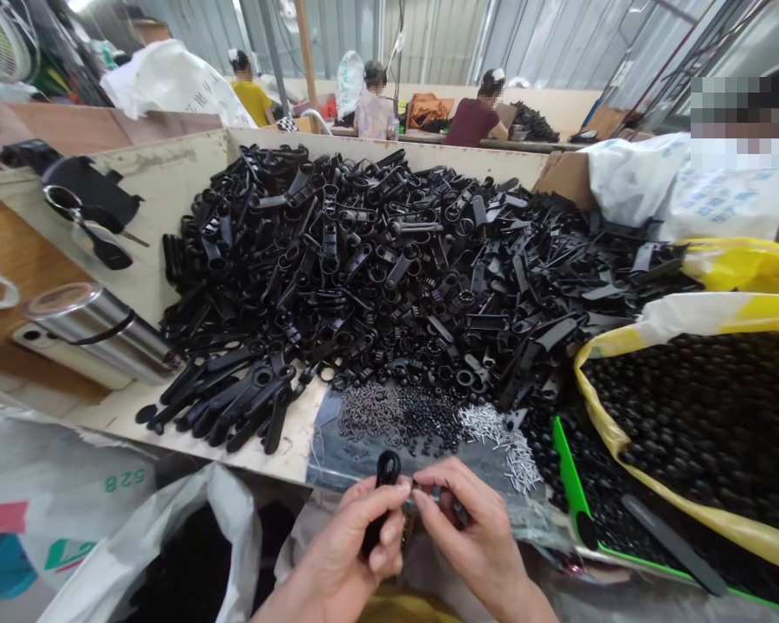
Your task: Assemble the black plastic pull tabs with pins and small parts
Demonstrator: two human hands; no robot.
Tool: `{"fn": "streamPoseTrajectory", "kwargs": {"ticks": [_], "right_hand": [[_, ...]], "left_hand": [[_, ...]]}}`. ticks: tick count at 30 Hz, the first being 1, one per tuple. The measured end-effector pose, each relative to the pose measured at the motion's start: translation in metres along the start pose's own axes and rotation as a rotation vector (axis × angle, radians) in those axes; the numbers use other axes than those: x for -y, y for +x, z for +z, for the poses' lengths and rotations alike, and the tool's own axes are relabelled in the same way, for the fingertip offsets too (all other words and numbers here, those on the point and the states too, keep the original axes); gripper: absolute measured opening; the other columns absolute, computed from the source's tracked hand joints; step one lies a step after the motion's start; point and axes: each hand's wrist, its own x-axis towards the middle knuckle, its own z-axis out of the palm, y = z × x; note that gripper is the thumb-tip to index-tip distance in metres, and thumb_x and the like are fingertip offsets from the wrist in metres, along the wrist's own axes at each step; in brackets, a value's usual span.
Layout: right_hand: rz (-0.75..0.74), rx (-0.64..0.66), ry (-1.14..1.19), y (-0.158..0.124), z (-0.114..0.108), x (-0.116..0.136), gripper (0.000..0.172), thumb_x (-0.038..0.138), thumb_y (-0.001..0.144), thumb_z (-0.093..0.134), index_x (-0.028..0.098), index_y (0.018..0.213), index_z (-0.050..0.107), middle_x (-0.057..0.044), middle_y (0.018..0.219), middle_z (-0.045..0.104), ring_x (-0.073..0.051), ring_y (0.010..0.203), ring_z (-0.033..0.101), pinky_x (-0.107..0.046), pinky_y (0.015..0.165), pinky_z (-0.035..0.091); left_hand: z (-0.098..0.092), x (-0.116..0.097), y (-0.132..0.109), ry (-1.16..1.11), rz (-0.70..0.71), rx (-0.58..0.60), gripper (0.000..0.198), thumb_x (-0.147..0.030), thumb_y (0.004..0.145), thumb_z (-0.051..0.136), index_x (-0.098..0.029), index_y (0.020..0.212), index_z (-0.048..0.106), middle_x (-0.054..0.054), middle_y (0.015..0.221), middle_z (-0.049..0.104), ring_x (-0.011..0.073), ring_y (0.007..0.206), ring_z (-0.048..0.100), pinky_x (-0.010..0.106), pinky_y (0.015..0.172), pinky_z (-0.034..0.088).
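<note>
Left hand (344,554) has a tight grip on a glossy black plastic clip (383,489) with a looped end, while the right hand (473,536) pinches a small dark bit (458,510) right beside it.

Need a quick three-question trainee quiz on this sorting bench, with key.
1. Which hand grips the black plastic part: the left hand or the right hand?
2. True or false: the steel flask stands upright.
3. What fills the open bag at the right of the view?

Key: 1. The left hand. 2. False, it lies on its side. 3. Round black parts.
</note>
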Motion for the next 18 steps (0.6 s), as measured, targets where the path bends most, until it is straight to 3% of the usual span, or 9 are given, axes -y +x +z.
{"fn": "streamPoseTrajectory", "kwargs": {"ticks": [6, 13, 18], "right_hand": [[0.154, -0.103, 0.036, 0.001, -0.001, -0.001, 0.006, 0.022, 0.089, 0.067, 0.02, 0.087, 0.073, 0.002, 0.065, 0.064, -0.011, 0.046, 0.053, -0.02, 0.043, 0.043], [-0.047, 0.065, -0.026, 0.004, 0.003, -0.002, 0.007, 0.017, 0.092, 0.066, 0.02, 0.095, 0.072, -0.001, 0.072, 0.067, -0.014, 0.057, 0.06, -0.024, 0.053, 0.047], [-0.096, 0.092, -0.09, 0.005, 0.007, -0.006, 0.009, 0.016, 0.095, 0.063, 0.02, 0.1, 0.07, -0.001, 0.074, 0.068, -0.013, 0.055, 0.058, -0.024, 0.051, 0.045]], "left_hand": [[-0.001, -0.004, -0.008, 0.102, 0.018, 0.122, 0.025, -0.025, 0.072, 0.074, -0.014, 0.095, 0.073, -0.001, 0.059, 0.062, 0.0077, 0.046, 0.042, 0.025, 0.054, 0.036], [-0.016, 0.009, -0.003, 0.249, 0.158, 0.012, 0.059, -0.036, 0.071, 0.086, -0.018, 0.123, 0.067, -0.002, 0.072, 0.065, 0.0101, 0.059, 0.052, 0.024, 0.062, 0.04], [-0.021, 0.014, 0.002, 0.351, 0.241, -0.034, 0.061, -0.034, 0.075, 0.081, -0.016, 0.131, 0.064, -0.002, 0.073, 0.065, 0.0123, 0.062, 0.056, 0.027, 0.064, 0.042]]}}
